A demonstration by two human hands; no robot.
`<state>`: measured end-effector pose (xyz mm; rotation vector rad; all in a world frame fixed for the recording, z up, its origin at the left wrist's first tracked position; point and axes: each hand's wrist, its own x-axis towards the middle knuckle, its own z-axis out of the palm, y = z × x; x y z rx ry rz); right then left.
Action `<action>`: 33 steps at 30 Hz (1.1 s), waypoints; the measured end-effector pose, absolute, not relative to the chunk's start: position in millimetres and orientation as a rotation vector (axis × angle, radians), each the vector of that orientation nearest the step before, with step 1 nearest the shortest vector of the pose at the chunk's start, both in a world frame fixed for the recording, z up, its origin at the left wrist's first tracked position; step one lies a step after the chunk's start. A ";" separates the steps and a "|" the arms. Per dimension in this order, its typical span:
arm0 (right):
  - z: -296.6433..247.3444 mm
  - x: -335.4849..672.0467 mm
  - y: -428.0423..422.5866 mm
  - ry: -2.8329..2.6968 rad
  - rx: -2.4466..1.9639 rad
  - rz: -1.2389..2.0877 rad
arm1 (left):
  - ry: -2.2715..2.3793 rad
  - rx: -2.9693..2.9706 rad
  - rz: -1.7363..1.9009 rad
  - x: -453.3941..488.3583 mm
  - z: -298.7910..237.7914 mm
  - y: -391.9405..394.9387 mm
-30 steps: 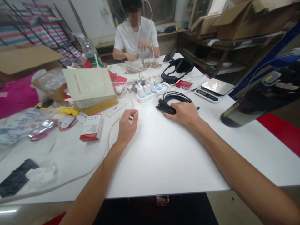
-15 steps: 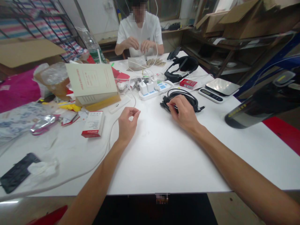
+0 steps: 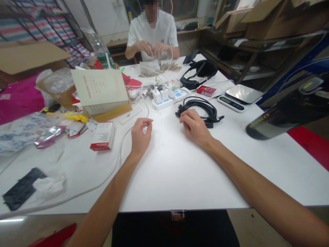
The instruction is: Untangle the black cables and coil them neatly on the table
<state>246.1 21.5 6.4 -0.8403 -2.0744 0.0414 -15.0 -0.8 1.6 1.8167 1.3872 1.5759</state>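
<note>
My left hand (image 3: 141, 136) is raised over the white table, its thumb and forefinger drawn together in a pinch. Anything between those fingertips is too small to make out. A little to the right, my right hand (image 3: 195, 127) has curled fingers, and whatever its fingertips hold is hidden from me. Just behind it lies a coil of black cable (image 3: 213, 115), apart from the fingers as far as I can tell. Left of my left hand a white cord (image 3: 120, 145) runs along the table, with a small white-and-red box (image 3: 102, 136) beyond it.
A power strip (image 3: 167, 101) with white plugs stands ahead. To the right are a digital scale (image 3: 239, 97) and a dark bottle (image 3: 272, 118). An open booklet (image 3: 100, 87) and clutter fill the left. A person (image 3: 154, 37) in white sits opposite, hands together.
My right hand has moved slightly toward me and left, baring more of the black cable. My left hand has barely shifted. The person opposite has moved their hands closer together.
</note>
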 end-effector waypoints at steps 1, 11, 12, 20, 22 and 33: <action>6.1 246.3 21.8 -2.077 -0.842 0.050 | 1.389 1.816 1.573 -15.1 1.9 -0.6; 0.8 248.5 25.2 -2.121 -0.887 0.111 | 1.387 1.766 1.520 -17.8 -0.2 2.7; 1.2 248.4 25.0 -2.122 -0.893 0.105 | 1.381 1.766 1.519 -18.2 -0.6 3.2; 2.5 249.7 25.9 -2.167 -0.894 0.040 | 1.360 1.699 1.529 -21.0 -4.5 8.3; 2.9 250.1 26.2 -2.177 -0.911 0.038 | 1.370 1.680 1.525 -21.9 -5.9 10.4; 5.0 251.3 27.0 -2.177 -0.915 -0.015 | 1.392 1.556 1.475 -23.3 -7.3 17.1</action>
